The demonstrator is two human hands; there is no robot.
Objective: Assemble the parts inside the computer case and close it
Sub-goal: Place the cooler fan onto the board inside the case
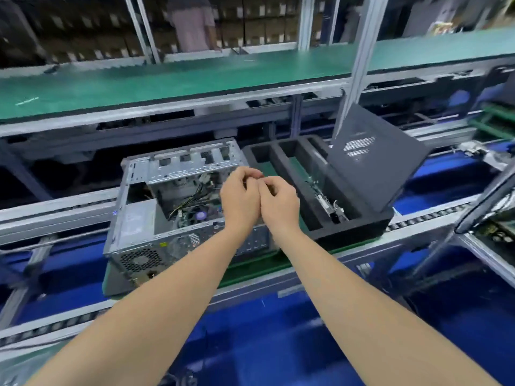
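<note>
Both forearms reach in from the bottom edge. The left hand (241,197) and right hand (278,203) meet knuckle to knuckle, fingers curled inward, tips touching; I cannot tell whether anything is pinched there. They hover over the open computer case (133,254), which lies on a green board (250,266) and has its right half covered by the hands. Blurred cables (192,195) show inside it. Just right of it sits a black foam tray (281,160) with a dark panel (373,160) leaning on its far corner. Beyond that runs a green bench (167,82), and farther back stands a person (192,26), cut off at the top.
</note>
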